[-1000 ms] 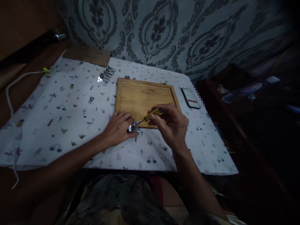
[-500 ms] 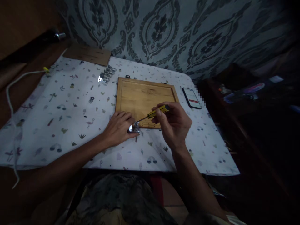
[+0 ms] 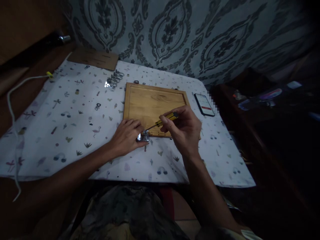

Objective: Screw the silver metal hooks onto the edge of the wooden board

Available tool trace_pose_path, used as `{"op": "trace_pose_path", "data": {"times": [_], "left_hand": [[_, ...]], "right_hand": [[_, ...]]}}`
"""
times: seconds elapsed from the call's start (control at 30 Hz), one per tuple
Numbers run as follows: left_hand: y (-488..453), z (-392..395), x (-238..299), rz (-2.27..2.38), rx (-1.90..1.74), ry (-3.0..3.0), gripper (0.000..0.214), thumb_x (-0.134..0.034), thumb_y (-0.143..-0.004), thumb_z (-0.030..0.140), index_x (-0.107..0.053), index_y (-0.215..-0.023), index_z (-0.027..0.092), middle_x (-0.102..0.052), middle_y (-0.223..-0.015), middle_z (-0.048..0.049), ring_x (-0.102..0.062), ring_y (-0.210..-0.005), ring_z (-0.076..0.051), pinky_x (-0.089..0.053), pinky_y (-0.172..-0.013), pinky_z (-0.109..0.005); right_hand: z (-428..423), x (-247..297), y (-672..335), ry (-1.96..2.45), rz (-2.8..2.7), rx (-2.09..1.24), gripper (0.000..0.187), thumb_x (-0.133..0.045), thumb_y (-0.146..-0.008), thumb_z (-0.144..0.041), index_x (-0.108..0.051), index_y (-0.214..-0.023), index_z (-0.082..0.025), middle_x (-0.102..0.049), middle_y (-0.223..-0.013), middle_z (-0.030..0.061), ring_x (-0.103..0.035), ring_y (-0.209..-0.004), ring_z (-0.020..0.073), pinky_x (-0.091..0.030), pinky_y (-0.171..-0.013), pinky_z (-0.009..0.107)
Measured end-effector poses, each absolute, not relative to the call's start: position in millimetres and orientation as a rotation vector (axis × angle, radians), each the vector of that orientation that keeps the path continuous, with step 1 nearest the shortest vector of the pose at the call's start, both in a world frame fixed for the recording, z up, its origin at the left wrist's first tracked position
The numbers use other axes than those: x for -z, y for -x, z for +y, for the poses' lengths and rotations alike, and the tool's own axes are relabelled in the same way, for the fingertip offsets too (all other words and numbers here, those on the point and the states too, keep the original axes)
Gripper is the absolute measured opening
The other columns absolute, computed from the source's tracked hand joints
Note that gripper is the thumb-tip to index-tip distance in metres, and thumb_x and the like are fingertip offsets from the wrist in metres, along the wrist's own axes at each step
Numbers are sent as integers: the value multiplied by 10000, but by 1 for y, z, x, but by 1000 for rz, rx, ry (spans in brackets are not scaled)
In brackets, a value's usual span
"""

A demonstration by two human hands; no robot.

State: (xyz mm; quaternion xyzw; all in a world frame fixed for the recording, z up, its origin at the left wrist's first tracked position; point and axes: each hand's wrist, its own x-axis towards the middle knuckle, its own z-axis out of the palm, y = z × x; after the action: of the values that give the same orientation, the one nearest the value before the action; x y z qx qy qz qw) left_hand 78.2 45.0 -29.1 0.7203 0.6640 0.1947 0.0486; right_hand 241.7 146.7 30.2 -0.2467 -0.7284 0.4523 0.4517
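A shallow wooden panel with a raised frame lies on the patterned table. At its near left corner my left hand grips a shiny metal hinge or latch, holding it against the panel's edge; its exact kind is hard to make out. My right hand is closed on the yellow and black handle of a screwdriver. The shaft slants down to the left, and its tip meets the metal piece beside my left fingers. Whether a screw sits under the tip cannot be seen.
Several metal latches lie in a row at the back left, near a cardboard piece. A single small metal part rests left of the panel. To the right lies a phone. A white cable runs along the left side.
My right hand has shifted slightly up and left and turned a little with the screwdriver. The left hand, metal piece and panel look unmoved.
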Motion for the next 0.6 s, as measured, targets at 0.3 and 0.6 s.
{"op": "trace_pose_path", "data": {"times": [0.3,0.6], "left_hand": [[-78,45,28,2031,-594,-2193,403,-757,-896,524,-700,-1060,161,-696,-1094,-96,-622,-1066,-307,-440,-925,-441],[-78,44,25,2020,-568,-2212,417,-767,-895,518,-698,-1077,149,-699,-1078,-95,-624,-1045,-298,-433,-911,-427]], "right_hand": [[148,-33,-246,581,-1856,-1104,360,-835,-824,-523,-663,-894,-215,-734,-821,-18,-627,-473,81,-562,-460,219],[149,-31,-242,590,-1773,-1164,408,-874,-780,-523,-641,-940,-230,-750,-824,-21,-635,-482,80,-569,-470,201]]}}
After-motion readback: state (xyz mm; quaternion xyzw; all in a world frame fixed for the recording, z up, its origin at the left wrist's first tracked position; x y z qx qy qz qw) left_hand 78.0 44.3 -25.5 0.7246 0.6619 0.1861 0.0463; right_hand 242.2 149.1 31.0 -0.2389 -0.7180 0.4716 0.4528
